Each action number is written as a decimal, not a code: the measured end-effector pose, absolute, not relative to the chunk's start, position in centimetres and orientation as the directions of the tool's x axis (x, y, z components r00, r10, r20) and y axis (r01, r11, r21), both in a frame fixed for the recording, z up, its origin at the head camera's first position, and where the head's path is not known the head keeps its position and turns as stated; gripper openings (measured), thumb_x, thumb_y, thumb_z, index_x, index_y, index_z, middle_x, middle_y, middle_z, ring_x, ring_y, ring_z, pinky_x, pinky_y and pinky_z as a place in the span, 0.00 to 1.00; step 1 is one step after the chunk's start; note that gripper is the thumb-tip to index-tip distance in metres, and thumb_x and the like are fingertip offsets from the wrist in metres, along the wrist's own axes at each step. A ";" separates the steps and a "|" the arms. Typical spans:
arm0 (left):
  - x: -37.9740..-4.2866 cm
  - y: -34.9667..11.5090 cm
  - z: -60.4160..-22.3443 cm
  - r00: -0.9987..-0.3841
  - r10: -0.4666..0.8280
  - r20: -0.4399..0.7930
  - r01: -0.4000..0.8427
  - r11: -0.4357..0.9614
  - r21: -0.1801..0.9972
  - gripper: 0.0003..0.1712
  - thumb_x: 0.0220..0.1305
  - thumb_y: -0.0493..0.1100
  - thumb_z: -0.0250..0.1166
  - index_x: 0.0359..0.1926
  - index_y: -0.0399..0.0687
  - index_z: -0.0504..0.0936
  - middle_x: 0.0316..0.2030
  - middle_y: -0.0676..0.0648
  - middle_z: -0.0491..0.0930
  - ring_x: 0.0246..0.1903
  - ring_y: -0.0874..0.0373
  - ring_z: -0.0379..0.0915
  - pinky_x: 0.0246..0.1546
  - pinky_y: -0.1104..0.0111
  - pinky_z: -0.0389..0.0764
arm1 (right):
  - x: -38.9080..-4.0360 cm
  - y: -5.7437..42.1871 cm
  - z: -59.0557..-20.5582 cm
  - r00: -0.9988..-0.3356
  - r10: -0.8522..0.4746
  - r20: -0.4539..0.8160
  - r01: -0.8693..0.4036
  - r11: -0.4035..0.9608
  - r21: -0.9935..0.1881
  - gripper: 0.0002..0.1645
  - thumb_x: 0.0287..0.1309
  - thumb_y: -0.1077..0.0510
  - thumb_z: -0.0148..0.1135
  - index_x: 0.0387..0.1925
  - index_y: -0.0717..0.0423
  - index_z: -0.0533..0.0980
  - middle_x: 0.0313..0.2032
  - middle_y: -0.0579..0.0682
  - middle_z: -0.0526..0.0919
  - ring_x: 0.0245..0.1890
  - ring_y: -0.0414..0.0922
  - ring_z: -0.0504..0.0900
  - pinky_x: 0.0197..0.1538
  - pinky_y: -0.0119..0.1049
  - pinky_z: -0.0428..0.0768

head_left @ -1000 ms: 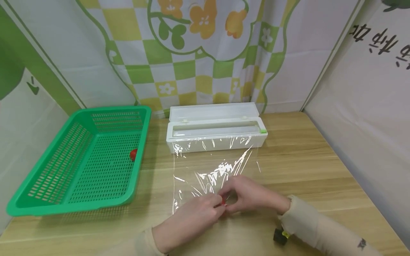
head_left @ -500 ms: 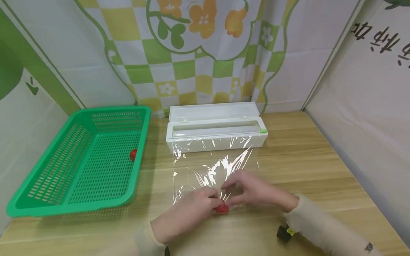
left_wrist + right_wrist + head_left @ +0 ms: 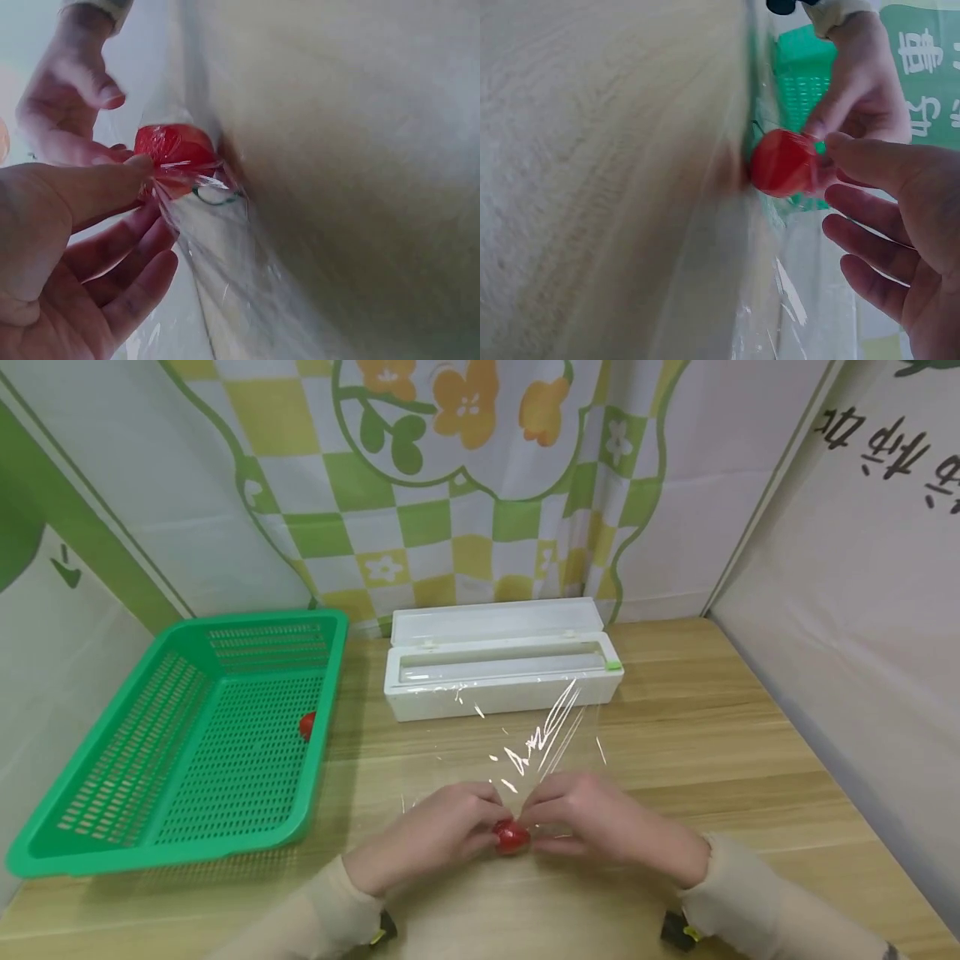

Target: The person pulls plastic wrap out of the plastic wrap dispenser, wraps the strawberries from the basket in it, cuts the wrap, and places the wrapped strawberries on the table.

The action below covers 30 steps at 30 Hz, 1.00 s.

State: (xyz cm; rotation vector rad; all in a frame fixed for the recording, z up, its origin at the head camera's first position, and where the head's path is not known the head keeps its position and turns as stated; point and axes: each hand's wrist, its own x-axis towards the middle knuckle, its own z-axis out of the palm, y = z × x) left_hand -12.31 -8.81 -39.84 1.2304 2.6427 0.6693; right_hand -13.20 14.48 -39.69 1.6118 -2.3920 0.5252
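A small round tomato (image 3: pixel 513 837) lies low over the tabletop between my two hands, with clear cling film (image 3: pixel 232 277) gathered about it. In the left wrist view, the thumb and forefinger of my left hand (image 3: pixel 438 835) pinch the bunched film right against the tomato. A thin green stem shows beneath the film. My right hand (image 3: pixel 603 822) is close on the other side; in the right wrist view its fingers are spread apart, the thumb tip near the tomato. From there the sheet runs back to a white film dispenser box (image 3: pixel 502 697), its lid raised.
A green slotted basket (image 3: pixel 300 827) stands at the left, with another small red round thing (image 3: pixel 307 725) against its right wall. The wooden table (image 3: pixel 697 727) ends at fabric walls at the back and right. A checkered curtain (image 3: pixel 480 527) hangs behind the dispenser.
The tomato, hidden mostly by the fingers at first, now shows plainly between the hands. My right hand moved away a little and came back beside it. The film's creases shifted.
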 end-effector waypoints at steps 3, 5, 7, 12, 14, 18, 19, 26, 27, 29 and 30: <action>-12.7 -9.0 -39.9 -0.652 0.758 0.011 0.652 0.553 0.519 0.11 0.60 0.44 0.65 0.44 0.54 0.86 0.36 0.58 0.81 0.36 0.69 0.74 0.42 0.78 0.77 | -13.1 14.1 -40.2 -0.397 -0.845 0.359 -0.918 0.361 -0.167 0.12 0.48 0.51 0.71 0.38 0.46 0.84 0.36 0.38 0.86 0.39 0.32 0.81 0.46 0.24 0.78; -13.0 -9.2 -40.0 -0.657 0.754 -0.006 0.627 0.551 0.551 0.13 0.61 0.44 0.64 0.47 0.54 0.85 0.36 0.59 0.81 0.37 0.70 0.74 0.43 0.77 0.77 | -13.1 13.9 -40.5 -0.425 -0.835 0.349 -0.905 0.379 -0.194 0.12 0.48 0.51 0.71 0.38 0.46 0.84 0.35 0.38 0.86 0.37 0.32 0.80 0.46 0.24 0.78; -13.2 -9.3 -40.2 -0.669 0.743 -0.023 0.590 0.549 0.592 0.14 0.61 0.45 0.64 0.48 0.55 0.84 0.36 0.59 0.82 0.37 0.72 0.74 0.44 0.76 0.78 | -13.1 13.6 -40.7 -0.468 -0.820 0.330 -0.881 0.404 -0.246 0.13 0.48 0.51 0.71 0.39 0.46 0.84 0.35 0.38 0.86 0.36 0.31 0.80 0.45 0.23 0.78; -13.8 -9.5 -40.7 -0.692 0.720 -0.045 0.521 0.541 0.660 0.15 0.61 0.46 0.63 0.50 0.55 0.82 0.40 0.59 0.84 0.40 0.72 0.77 0.48 0.74 0.79 | -13.1 13.2 -41.3 -0.563 -0.778 0.279 -0.815 0.466 -0.344 0.15 0.51 0.47 0.70 0.41 0.44 0.83 0.35 0.36 0.84 0.35 0.29 0.79 0.44 0.21 0.77; -14.0 -9.5 -40.8 -0.698 0.714 -0.047 0.518 0.549 0.655 0.16 0.62 0.46 0.63 0.51 0.54 0.82 0.41 0.58 0.85 0.41 0.70 0.78 0.50 0.72 0.79 | -13.3 13.1 -41.6 -0.579 -0.770 0.268 -0.798 0.469 -0.378 0.14 0.52 0.46 0.69 0.41 0.44 0.83 0.35 0.35 0.83 0.35 0.27 0.79 0.43 0.19 0.77; -14.1 -9.7 -40.4 -0.715 0.699 -0.016 0.555 0.581 0.595 0.17 0.63 0.47 0.63 0.52 0.50 0.82 0.43 0.54 0.85 0.43 0.66 0.79 0.50 0.69 0.79 | -13.8 13.0 -41.8 -0.620 -0.752 0.223 -0.742 0.470 -0.477 0.13 0.52 0.45 0.69 0.39 0.43 0.83 0.34 0.33 0.83 0.34 0.26 0.77 0.41 0.20 0.77; -14.1 -9.7 -40.3 -0.718 0.696 -0.001 0.567 0.587 0.577 0.16 0.64 0.47 0.62 0.51 0.49 0.82 0.42 0.53 0.85 0.42 0.65 0.79 0.50 0.68 0.80 | -14.0 13.0 -41.9 -0.635 -0.745 0.204 -0.722 0.479 -0.499 0.13 0.52 0.45 0.69 0.39 0.42 0.83 0.34 0.33 0.83 0.34 0.26 0.77 0.42 0.21 0.78; -13.9 -9.6 -39.8 -0.694 0.711 0.114 0.674 0.585 0.452 0.16 0.58 0.52 0.67 0.46 0.53 0.83 0.40 0.57 0.81 0.41 0.64 0.76 0.46 0.70 0.79 | -15.3 13.3 -41.4 -0.713 -0.701 0.024 -0.543 0.530 -0.651 0.13 0.50 0.51 0.71 0.39 0.44 0.84 0.33 0.35 0.84 0.31 0.32 0.79 0.37 0.28 0.80; -13.8 -9.6 -39.8 -0.685 0.717 0.126 0.687 0.579 0.439 0.17 0.56 0.52 0.69 0.45 0.54 0.83 0.40 0.57 0.81 0.40 0.65 0.75 0.46 0.71 0.79 | -15.5 13.3 -41.4 -0.713 -0.701 0.002 -0.523 0.530 -0.668 0.12 0.50 0.51 0.71 0.39 0.44 0.84 0.33 0.35 0.84 0.31 0.32 0.79 0.36 0.28 0.80; -13.7 -9.5 -39.7 -0.670 0.728 0.147 0.708 0.566 0.422 0.18 0.52 0.51 0.72 0.45 0.54 0.83 0.39 0.58 0.80 0.40 0.64 0.74 0.46 0.71 0.78 | -15.9 13.4 -41.3 -0.706 -0.708 -0.026 -0.497 0.521 -0.694 0.11 0.51 0.52 0.71 0.39 0.44 0.84 0.32 0.35 0.84 0.30 0.33 0.79 0.35 0.28 0.81; -13.7 -9.4 -39.8 -0.664 0.731 0.156 0.714 0.560 0.420 0.19 0.50 0.49 0.73 0.44 0.54 0.83 0.39 0.58 0.79 0.40 0.64 0.74 0.46 0.71 0.78 | -16.1 13.4 -41.3 -0.701 -0.712 -0.036 -0.489 0.517 -0.703 0.11 0.51 0.52 0.70 0.39 0.44 0.84 0.32 0.35 0.84 0.30 0.34 0.80 0.34 0.29 0.81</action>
